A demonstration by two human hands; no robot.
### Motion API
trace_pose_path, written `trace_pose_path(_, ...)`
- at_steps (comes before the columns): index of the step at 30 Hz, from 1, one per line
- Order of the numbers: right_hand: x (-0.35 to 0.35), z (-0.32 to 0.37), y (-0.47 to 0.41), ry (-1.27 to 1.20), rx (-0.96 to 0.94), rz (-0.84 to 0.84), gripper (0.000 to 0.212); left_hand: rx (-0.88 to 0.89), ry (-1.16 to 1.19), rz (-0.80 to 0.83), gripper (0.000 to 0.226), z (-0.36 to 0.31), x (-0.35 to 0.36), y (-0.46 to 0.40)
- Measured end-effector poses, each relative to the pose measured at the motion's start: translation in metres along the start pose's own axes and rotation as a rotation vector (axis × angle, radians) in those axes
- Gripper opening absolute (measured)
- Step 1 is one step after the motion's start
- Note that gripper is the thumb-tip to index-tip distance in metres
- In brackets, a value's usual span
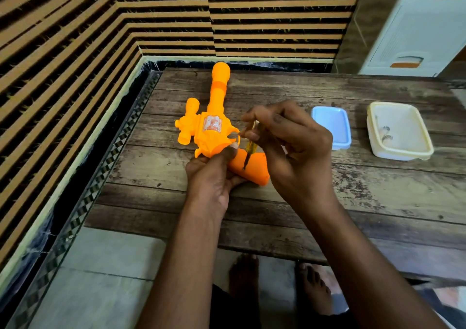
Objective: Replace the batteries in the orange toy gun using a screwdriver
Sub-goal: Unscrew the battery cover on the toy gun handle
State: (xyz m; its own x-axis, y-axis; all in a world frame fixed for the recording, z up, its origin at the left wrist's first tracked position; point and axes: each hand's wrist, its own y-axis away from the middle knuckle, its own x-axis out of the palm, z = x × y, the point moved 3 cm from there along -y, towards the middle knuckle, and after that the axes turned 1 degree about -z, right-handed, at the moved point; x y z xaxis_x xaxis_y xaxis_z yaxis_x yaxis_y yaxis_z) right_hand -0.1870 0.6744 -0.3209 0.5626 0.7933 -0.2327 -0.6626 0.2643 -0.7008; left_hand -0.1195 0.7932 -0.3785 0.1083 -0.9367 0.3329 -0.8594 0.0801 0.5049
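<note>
Here, a person stands at a wooden desk (327, 202), seen from above. The left hand (211, 177) curls its grip round the orange toy gun (214, 132) where body meets handle, thumb pressed on top — the barrel points toward 12 o'clock and the handle slants toward 5 o'clock. The right hand (292, 142) pinches a small yellow-handled screwdriver (251, 147) between thumb and fingertips, the grip narrow and closed on the handle; its dark tip touches the orange handle of the gun.

The gun sits left of the desk's centre, well in from the near edge. At 3 o'clock from the hands lies a pale blue lid (332, 129), close beside the right hand, and further toward 3 o'clock a cream plastic container (401, 152) with small items inside, too blurred to name. Bare wood lies open toward 6 o'clock and along the far edge at 12 o'clock — the desk's left edge runs near a striped wall (75, 51) at 9 o'clock.
</note>
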Motion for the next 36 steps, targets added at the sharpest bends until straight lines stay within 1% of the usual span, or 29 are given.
trace_pose_path(4,-0.0023,0.0043,0.0007,0.009,-0.032,0.021,0.027,-0.002,0.009,0.002,0.017,0.0012,-0.0010,-0.0001)
trace_pose_path(6,-0.0028,0.0041,0.0026,-0.003,-0.033,0.005,0.026,0.002,0.011,0.005,0.019,0.0009,-0.0006,0.0005)
trace_pose_path(9,-0.0039,0.0030,0.0049,-0.029,-0.025,0.009,0.026,-0.002,0.011,0.008,0.015,-0.0001,0.0005,0.0017)
trace_pose_path(18,-0.0028,0.0049,0.0056,0.004,-0.052,0.024,0.029,-0.013,0.015,-0.001,0.014,0.0010,-0.0006,-0.0008)
trace_pose_path(23,-0.0041,0.0030,0.0065,0.003,-0.026,0.012,0.027,-0.016,0.014,-0.001,0.016,0.0015,-0.0001,-0.0016)
trace_pose_path(26,-0.0046,0.0030,0.0057,-0.002,-0.016,0.008,0.026,-0.014,0.009,-0.002,0.019,0.0015,-0.0006,-0.0019)
trace_pose_path(30,-0.0049,-0.0004,0.0055,-0.009,0.013,-0.003,0.029,-0.014,0.021,-0.012,0.029,-0.0003,-0.0007,-0.0006)
trace_pose_path(33,-0.0022,-0.0024,0.0059,-0.020,0.052,-0.011,0.027,0.002,0.019,0.006,0.020,-0.0011,-0.0001,0.0005)
trace_pose_path(34,-0.0020,-0.0023,0.0056,-0.014,0.049,-0.031,0.025,0.005,0.016,0.012,0.016,-0.0011,0.0000,0.0006)
trace_pose_path(36,-0.0030,-0.0015,0.0040,0.032,0.018,-0.062,0.024,0.004,0.008,0.009,0.015,-0.0005,0.0000,0.0000)
